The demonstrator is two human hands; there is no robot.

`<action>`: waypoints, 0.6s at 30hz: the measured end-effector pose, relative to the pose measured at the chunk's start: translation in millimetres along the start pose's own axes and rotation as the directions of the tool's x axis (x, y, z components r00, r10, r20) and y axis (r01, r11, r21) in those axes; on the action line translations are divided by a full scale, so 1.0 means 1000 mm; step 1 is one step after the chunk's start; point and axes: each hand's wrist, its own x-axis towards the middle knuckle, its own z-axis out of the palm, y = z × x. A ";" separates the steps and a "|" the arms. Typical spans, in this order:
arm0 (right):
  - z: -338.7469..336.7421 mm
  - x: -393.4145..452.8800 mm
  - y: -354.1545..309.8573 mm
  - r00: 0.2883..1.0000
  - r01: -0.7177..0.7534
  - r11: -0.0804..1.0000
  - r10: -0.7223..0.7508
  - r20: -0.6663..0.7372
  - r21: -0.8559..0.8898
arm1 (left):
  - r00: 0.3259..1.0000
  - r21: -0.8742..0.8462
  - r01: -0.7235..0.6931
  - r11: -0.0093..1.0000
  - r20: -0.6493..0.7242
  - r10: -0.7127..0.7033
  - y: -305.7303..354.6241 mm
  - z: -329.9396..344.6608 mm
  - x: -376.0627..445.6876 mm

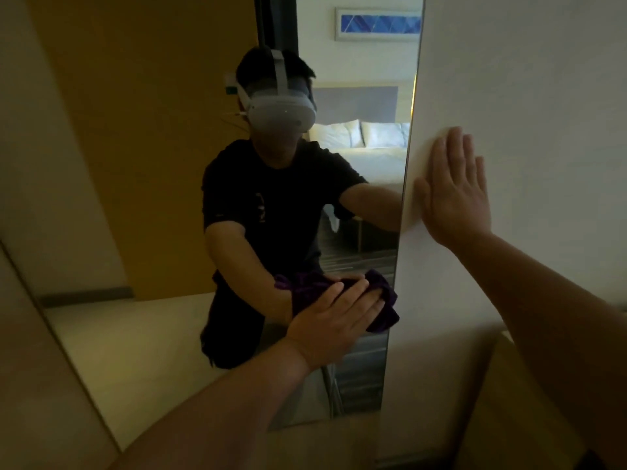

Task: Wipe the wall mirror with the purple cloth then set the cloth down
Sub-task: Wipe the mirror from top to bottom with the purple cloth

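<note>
Your purple cloth (385, 301) sits low on the wall mirror (163, 205), by its right edge.
Your left hand (339, 320) presses the bunched cloth against the glass, fingers nearly straight over it, not curled round it. Your right hand (454, 195) lies flat on the white wall (526, 79) just beside the mirror, fingers spread, holding nothing.

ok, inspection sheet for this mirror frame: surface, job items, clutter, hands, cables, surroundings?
Surface: wall mirror, upright; light is dim, so streaks cannot be judged.
Job's things: purple cloth bunched against the mirror's lower right, near its edge.
Clutter: nothing seen.
Hands: left hand presses the cloth with flat fingers; right hand lies flat on the white wall beside the mirror.
Cables: thin lead by the headset, in the reflection.
Surroundings: reflected bed, pillows, framed blue picture.
</note>
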 end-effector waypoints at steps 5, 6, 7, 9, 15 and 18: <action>-0.014 -0.003 -0.004 0.997 -0.025 1.000 0.024 0.077 0.005 | 0.998 -0.109 -0.030 0.994 0.057 0.036 -0.005 -0.015 0.000; -0.017 -0.003 -0.004 0.996 -0.026 1.000 0.025 0.090 0.013 | 0.996 -0.139 -0.028 0.990 0.077 0.039 -0.006 -0.020 0.000; -0.019 -0.003 -0.006 0.994 -0.033 0.999 0.030 0.101 0.028 | 0.995 -0.172 -0.025 0.985 0.095 0.042 -0.008 -0.026 0.000; -0.026 -0.002 -0.010 0.991 -0.066 0.995 0.056 0.124 0.075 | 0.994 -0.244 0.007 0.970 0.108 0.020 -0.012 -0.037 -0.004; -0.041 -0.023 -0.067 0.990 -0.123 0.945 0.095 0.106 0.302 | 0.971 -0.290 0.238 0.927 0.043 -0.236 -0.038 -0.075 -0.065; -0.031 -0.075 -0.140 0.996 0.076 0.939 -0.088 0.021 0.336 | 0.949 -0.267 0.312 0.912 0.049 -0.311 -0.056 -0.090 -0.117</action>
